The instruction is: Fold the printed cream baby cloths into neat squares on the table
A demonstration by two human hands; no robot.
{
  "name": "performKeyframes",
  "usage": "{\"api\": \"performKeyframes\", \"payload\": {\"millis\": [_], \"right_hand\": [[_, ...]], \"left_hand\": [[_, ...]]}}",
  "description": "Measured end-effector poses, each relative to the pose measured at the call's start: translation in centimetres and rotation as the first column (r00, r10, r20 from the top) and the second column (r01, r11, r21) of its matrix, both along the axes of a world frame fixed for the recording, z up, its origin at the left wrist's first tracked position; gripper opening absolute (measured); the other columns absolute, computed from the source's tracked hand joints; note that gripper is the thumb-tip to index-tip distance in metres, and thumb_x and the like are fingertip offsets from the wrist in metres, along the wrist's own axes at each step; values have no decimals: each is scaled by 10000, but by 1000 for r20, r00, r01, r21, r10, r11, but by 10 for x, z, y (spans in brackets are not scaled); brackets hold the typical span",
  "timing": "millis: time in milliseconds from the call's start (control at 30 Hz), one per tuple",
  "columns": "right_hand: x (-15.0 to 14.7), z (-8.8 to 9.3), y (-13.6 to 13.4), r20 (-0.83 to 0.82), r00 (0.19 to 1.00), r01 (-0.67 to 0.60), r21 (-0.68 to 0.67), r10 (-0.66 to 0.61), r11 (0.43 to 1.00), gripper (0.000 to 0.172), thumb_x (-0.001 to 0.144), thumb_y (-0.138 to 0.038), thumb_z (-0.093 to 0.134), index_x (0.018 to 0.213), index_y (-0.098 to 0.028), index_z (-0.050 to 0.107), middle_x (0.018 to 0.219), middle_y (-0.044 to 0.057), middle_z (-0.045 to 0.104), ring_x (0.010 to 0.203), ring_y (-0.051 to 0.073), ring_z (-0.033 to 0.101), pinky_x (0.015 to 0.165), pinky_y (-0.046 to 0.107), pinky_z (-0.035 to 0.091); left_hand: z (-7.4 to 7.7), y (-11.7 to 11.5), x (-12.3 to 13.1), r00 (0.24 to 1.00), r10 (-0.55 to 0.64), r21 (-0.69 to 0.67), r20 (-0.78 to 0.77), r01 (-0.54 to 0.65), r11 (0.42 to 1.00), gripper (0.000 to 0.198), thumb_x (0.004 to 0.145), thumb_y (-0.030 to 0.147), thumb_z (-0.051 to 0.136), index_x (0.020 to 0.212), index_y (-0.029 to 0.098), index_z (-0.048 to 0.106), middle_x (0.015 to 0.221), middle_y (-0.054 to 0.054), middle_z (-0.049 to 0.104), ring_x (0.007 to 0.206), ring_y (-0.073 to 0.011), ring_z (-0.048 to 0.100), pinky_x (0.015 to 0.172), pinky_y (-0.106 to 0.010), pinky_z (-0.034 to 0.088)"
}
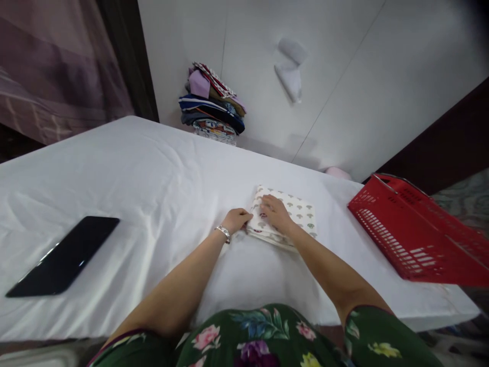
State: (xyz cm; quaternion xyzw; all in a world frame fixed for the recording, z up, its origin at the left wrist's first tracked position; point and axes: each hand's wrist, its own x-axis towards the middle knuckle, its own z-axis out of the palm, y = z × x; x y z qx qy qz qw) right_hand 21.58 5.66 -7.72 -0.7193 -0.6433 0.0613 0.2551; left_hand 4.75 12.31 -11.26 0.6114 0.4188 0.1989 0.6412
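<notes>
A folded white cloth (301, 208) with a print of small grey mushrooms, a few red and green among them, lies on the white-covered table in front of me. My left hand (237, 219), with a silver bracelet at the wrist, has its fingers closed at the cloth's left edge. Flat on top of the cloth rests my right hand (276, 214), fingers stretched out towards its far left part. The cloth's near edge shows several layers. Part of its surface is hidden under my right hand and forearm.
A red plastic basket (412, 229) stands at the table's right end. On the left lies a dark, shiny flat tablet-like object (64, 257). Beyond the far edge are a stack of folded clothes (214, 104) and a crumpled white cloth (291, 76). The white tablecloth (164, 168) is wrinkled.
</notes>
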Motion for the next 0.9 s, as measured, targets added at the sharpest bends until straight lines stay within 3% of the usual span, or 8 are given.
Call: {"api": "performKeyframes", "payload": {"millis": [100,267,400,533,700,900], "right_hand": [[-10,-3,-44,-52,992,-106,135,114,985,284,863,-340,484,1081,-232,631,1126,64,626,1081,193,538,960,363,404],[-12,-6,-88,57,988,-150,154,143,977,258,827,-290,559,1064,-222,634,1092,80,618,1040,217,538,919,380,421],[-9,-9,-94,139,985,-120,119,103,986,236,848,-255,533,1060,-222,634,1075,84,613,1020,231,524,895,391,418],[-6,-12,-92,170,983,-89,109,70,990,215,866,-254,512,1026,-224,652,1015,75,619,973,216,522,862,366,424],[-8,-12,-94,109,994,-49,172,31,984,244,903,-243,440,996,-233,666,941,61,621,903,196,531,820,337,427],[-11,-21,-104,226,971,-107,150,72,983,236,907,-242,446,965,-211,673,895,66,606,839,197,514,754,332,407]], "left_hand": [[3,2,-2,1000,-13,-59,28,15,998,154,704,301,589,657,155,606,616,-1,594,590,-113,559,538,-219,482],[13,-2,-13,996,-59,54,-62,62,997,191,684,202,555,847,163,647,781,-25,644,683,-115,583,507,-178,450],[22,-14,-21,988,-126,242,-85,143,960,413,641,147,542,1046,189,612,1022,-43,619,760,-120,586,565,-202,479],[26,-31,-25,973,-150,453,-175,215,865,546,622,174,597,1164,231,568,1079,-36,581,837,-136,584,760,-266,501],[15,-43,-22,978,-20,595,-207,142,791,406,719,277,575,1122,229,593,976,-18,579,740,-117,576,799,-272,478],[0,-48,-14,984,109,703,-139,20,711,321,751,181,489,1042,220,620,1073,-29,558,739,-106,576,745,-250,481]]}}
